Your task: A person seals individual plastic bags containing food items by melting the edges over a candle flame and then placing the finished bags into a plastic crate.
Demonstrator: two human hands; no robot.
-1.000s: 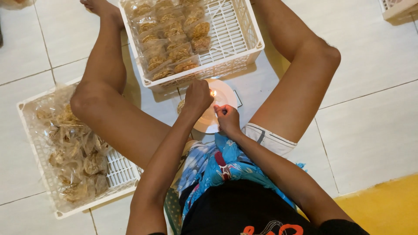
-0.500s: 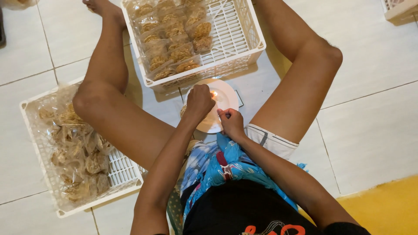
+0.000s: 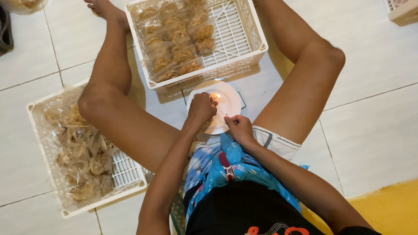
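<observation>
A small flame (image 3: 215, 95) burns on a white plate (image 3: 230, 102) on the floor between my legs. My left hand (image 3: 201, 109) is closed right beside the flame, gripping a clear plastic snack packet (image 3: 205, 126) that is mostly hidden under it. My right hand (image 3: 238, 128) pinches the same packet's near edge at the plate's rim. Both hands are close together and touch the packet.
A white plastic basket (image 3: 244, 48) just beyond the plate holds rows of packed snacks (image 3: 178, 48). A second white basket (image 3: 43, 143) with several loosely bagged snacks lies by my left knee. A yellow mat (image 3: 387, 206) lies at lower right, and another basket corner (image 3: 402, 11) shows at upper right.
Both hands stay at the flame with the packet; only the view has shifted slightly.
</observation>
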